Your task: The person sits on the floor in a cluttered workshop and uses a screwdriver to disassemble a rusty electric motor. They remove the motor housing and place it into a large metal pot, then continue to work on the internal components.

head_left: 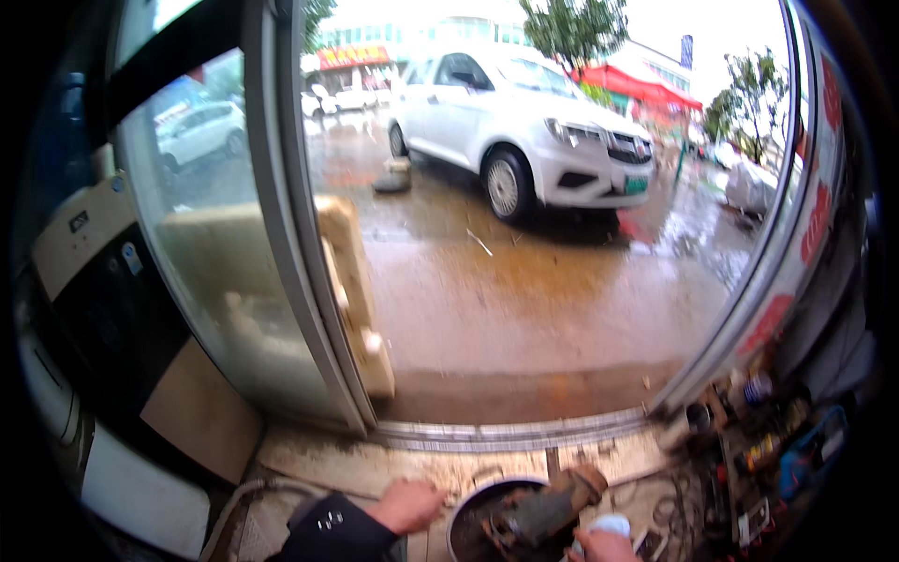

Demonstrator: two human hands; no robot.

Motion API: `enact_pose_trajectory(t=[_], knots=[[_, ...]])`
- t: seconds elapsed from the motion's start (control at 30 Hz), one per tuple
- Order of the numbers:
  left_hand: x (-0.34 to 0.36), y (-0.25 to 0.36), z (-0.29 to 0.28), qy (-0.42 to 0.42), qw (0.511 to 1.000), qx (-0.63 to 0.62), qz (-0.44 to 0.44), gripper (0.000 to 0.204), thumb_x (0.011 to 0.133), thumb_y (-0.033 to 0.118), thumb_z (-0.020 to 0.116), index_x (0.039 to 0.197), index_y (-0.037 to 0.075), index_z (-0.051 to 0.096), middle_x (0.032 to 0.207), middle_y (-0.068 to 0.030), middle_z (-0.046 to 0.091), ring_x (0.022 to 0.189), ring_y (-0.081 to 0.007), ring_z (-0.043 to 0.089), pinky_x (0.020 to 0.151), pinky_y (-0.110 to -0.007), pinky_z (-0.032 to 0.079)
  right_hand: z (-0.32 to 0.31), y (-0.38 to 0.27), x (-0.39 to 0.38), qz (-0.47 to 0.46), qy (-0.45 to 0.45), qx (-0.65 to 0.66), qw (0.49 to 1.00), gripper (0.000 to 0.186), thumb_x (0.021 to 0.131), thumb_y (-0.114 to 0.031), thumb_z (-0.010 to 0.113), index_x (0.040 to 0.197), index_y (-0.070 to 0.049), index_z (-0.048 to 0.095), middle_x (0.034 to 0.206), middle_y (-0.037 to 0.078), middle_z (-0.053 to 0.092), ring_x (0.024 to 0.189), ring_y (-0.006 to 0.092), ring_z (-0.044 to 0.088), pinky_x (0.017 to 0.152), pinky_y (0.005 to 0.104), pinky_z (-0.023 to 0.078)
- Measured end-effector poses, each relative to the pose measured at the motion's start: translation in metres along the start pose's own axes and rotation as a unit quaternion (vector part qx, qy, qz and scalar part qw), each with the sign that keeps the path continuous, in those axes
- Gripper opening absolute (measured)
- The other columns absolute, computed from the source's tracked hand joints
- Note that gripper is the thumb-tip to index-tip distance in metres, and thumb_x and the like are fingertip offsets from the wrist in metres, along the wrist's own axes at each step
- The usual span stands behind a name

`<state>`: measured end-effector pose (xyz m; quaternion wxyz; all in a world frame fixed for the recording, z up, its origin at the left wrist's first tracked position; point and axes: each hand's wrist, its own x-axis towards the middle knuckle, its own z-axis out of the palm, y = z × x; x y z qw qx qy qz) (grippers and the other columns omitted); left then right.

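My left hand point(408, 507), in a dark sleeve, rests low on the tiled floor just left of a round dark basin point(465, 525), fingers curled; what it holds cannot be told. A rusty metal machine part point(548, 510) lies across the basin. My right hand point(602, 545) is at the bottom edge, right of the basin, closed around a small white container point(613, 525).
An open doorway with a metal sill track point(506, 436) faces a wet street with a white car point(524, 131). A glass door point(234, 281) stands on the left. Tools, cables and bottles point(758, 450) are piled at the right. A grey hose point(234, 506) runs along the floor.
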<state>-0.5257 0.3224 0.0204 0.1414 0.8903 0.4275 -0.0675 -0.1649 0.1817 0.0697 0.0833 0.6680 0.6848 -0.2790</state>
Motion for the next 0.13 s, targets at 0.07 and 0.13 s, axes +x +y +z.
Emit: enact_pose_trajectory(t=[0.07, 0.13], knots=[[0.008, 0.004, -0.006, -0.047, 0.998, 0.028, -0.023, 0.032, 0.088, 0.037, 0.067, 0.109, 0.012, 0.065, 0.101, -0.0127, 0.071, 0.093, -0.035, 0.071, 0.078, -0.05, 0.056, 0.01, 0.022, 0.009, 0.0, 0.043, -0.048, 0.998, 0.042, 0.093, -0.041, 0.066, 0.113, -0.005, 0.064, 0.094, 0.024, 0.07, 0.091, 0.0419, 0.069, 0.078, 0.0533, 0.055], [0.013, 0.002, -0.012, -0.028, 0.998, 0.005, -0.055, 0.024, 0.084, 0.028, 0.07, 0.102, 0.011, 0.067, 0.102, -0.0127, 0.073, 0.097, -0.0362, 0.071, 0.083, -0.053, 0.053, 0.013, 0.031, 0.011, -0.002, 0.111, -0.053, 0.992, 0.051, 0.09, -0.046, 0.068, 0.125, -0.009, 0.061, 0.093, 0.022, 0.07, 0.086, 0.0433, 0.07, 0.075, 0.0533, 0.057]])
